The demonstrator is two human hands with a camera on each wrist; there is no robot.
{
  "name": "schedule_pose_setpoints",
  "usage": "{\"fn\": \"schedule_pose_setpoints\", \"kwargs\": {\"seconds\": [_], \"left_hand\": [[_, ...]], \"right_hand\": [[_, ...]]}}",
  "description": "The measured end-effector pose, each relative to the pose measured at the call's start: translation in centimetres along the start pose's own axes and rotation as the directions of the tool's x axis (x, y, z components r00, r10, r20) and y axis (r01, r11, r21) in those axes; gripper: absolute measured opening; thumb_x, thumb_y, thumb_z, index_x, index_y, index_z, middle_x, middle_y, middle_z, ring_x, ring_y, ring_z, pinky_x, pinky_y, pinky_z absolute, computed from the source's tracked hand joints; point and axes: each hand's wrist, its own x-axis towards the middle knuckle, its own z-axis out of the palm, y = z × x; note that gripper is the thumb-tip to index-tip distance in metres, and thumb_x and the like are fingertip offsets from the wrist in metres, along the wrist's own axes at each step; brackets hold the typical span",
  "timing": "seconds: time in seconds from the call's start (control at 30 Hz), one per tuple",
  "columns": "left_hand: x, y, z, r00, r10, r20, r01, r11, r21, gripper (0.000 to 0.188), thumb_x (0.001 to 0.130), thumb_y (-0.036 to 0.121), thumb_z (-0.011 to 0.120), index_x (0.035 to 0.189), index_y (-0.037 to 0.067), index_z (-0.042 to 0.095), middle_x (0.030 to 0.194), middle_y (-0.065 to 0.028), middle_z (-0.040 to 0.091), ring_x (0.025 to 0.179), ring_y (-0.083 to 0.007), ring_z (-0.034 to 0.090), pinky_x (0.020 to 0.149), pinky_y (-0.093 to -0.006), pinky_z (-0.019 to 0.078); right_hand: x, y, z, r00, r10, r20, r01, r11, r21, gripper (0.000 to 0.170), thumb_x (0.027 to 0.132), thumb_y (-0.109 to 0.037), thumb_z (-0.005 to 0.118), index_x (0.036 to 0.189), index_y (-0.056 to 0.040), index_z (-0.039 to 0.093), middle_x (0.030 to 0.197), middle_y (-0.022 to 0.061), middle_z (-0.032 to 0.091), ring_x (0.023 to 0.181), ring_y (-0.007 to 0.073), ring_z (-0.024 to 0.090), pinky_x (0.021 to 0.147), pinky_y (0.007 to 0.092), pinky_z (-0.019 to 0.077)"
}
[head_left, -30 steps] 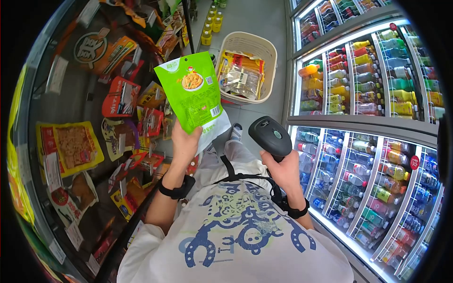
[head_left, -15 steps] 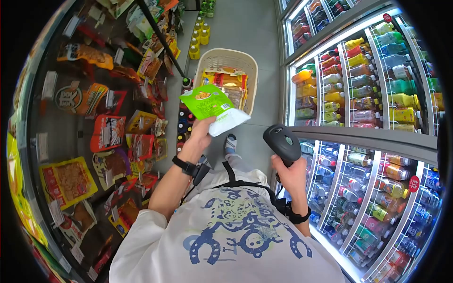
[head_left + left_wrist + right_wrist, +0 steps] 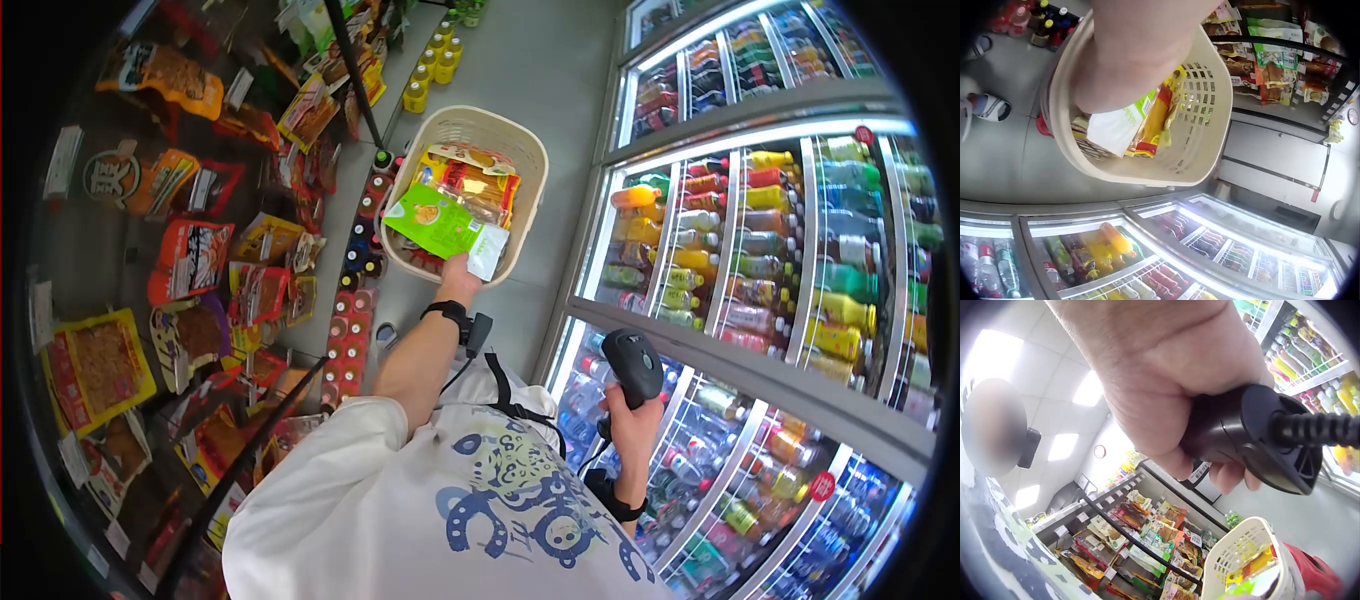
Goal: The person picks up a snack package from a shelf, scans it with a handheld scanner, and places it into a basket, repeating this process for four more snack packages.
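Note:
My left hand (image 3: 457, 276) reaches into the cream plastic basket (image 3: 541, 185) and grips a green and white snack packet (image 3: 432, 222) near its white end. The packet lies over yellow and red food packets (image 3: 497, 188) inside the basket. In the left wrist view the back of the hand hides most of its fingers, with the packet's white end (image 3: 1110, 131) just past it. My right hand (image 3: 634, 428) holds a black handheld barcode scanner (image 3: 632, 366) by its handle, off to the right of the basket. The right wrist view shows fingers wrapped round the scanner handle (image 3: 1216, 428), its coiled cord (image 3: 1322, 432) hanging free.
On the left, a dark shelf rack holds hanging packaged snacks (image 3: 190, 260). Bottles (image 3: 345, 335) stand on the floor along its foot, with yellow bottles (image 3: 430, 68) farther on. Glass-door drink coolers (image 3: 740, 230) line the right. Grey floor (image 3: 560, 90) runs between.
My left hand has lowered the green packet from in front of my body down into the basket. The scanner, in my right hand, has shifted right and lower in the view.

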Motion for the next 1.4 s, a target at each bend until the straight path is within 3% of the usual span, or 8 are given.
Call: {"fn": "schedule_pose_setpoints", "kwargs": {"seconds": [0.33,0.47,0.53,0.77,1.0,1.17,1.23,1.4], "left_hand": [[-1.2,0.4,1.7,0.988,0.03,-0.149,0.0,0.98,0.198,0.037,0.092,0.002,0.037,0.128,0.003,0.043,0.126,-0.0175,0.053,0.106,-0.0358,0.059,0.082,-0.0521,0.0517],[-2.9,0.7,1.2,0.869,0.488,-0.083,-0.392,0.781,0.486,0.062,0.078,-0.007,0.056,0.135,0.003,0.035,0.136,-0.0182,0.042,0.123,-0.0336,0.044,0.102,-0.0408,0.0386],[-4.6,0.8,1.4,0.4,0.91,0.105,-0.49,0.116,0.864,0.063,0.074,-0.004,0.058,0.133,0.005,0.04,0.14,-0.0205,0.036,0.131,-0.0377,0.032,0.108,-0.0429,0.0284],[-4.6,5.1,-1.5,0.746,0.177,0.643,-0.257,-0.813,0.522,0.045,0.076,0.021,0.059,0.119,0.008,0.058,0.139,-0.0183,0.038,0.131,-0.0325,0.033,0.107,-0.0534,0.0215],[-5.8,5.5,-1.3,0.904,0.073,0.421,-0.159,-0.858,0.489,0.035,0.083,0.03,0.052,0.105,0.006,0.067,0.112,-0.0157,0.063,0.116,-0.0278,0.051,0.103,-0.0525,0.0259],[-7.6,5.0,-3.5,0.667,0.196,0.719,-0.297,-0.815,0.497,0.023,0.077,0.019,0.055,0.092,0.008,0.068,0.1,-0.0117,0.066,0.103,-0.0278,0.057,0.095,-0.0474,0.0356],[-8.9,5.2,-5.0,0.327,0.335,0.884,-0.523,-0.714,0.465,0.019,0.074,0.008,0.055,0.089,0.008,0.066,0.091,-0.0113,0.065,0.095,-0.0291,0.058,0.092,-0.0415,0.0411],[-11.5,7.3,-10.6,0.32,0.52,0.792,-0.502,-0.616,0.607,0.019,0.073,0.009,0.057,0.09,0.009,0.065,0.093,-0.0098,0.064,0.095,-0.0285,0.057,0.088,-0.0416,0.0425]], "right_hand": [[2.7,-1.5,1.0,0.987,-0.027,0.156,0.039,0.997,-0.07,0.02,0.08,-0.016,0.066,0.089,0.0019,0.064,0.064,0.0058,0.064,0.057,0.0108,0.059,0.053,0.0261,0.0452],[3.2,-1.6,1.6,0.977,-0.136,0.167,0.139,0.99,-0.009,0.019,0.081,-0.016,0.066,0.088,0.0015,0.064,0.063,0.0056,0.063,0.056,0.0102,0.058,0.052,0.0254,0.0438],[3.3,-2.0,1.6,0.981,-0.087,0.171,0.092,0.996,-0.017,0.019,0.081,-0.016,0.066,0.087,0.0017,0.064,0.063,0.0055,0.063,0.056,0.01,0.058,0.052,0.0253,0.0435],[3.4,-1.4,1.5,0.973,-0.124,0.192,0.13,0.991,-0.015,0.019,0.081,-0.016,0.066,0.088,0.0017,0.064,0.063,0.0049,0.063,0.056,0.0099,0.058,0.051,0.0254,0.0436],[3.0,-1.1,1.2,0.967,-0.103,0.231,0.114,0.993,-0.034,0.02,0.081,-0.016,0.066,0.089,0.0027,0.064,0.066,0.0075,0.064,0.06,0.0131,0.062,0.056,0.0269,0.047],[3.6,-1.5,2.5,0.941,-0.163,0.296,0.179,0.984,-0.026,0.02,0.08,-0.015,0.065,0.089,0.0026,0.064,0.065,0.0067,0.064,0.059,0.0134,0.061,0.057,0.0283,0.0472],[4.0,-1.8,3.6,0.923,-0.179,0.34,0.195,0.981,-0.015,0.02,0.08,-0.016,0.065,0.088,0.0018,0.064,0.063,0.0061,0.062,0.056,0.0131,0.058,0.055,0.0289,0.0461],[5.0,-3.5,5.1,0.852,-0.228,0.471,0.339,0.927,-0.164,0.019,0.078,-0.016,0.066,0.083,0.0015,0.064,0.062,0.0066,0.061,0.058,0.0133,0.057,0.058,0.0293,0.0452]]}}
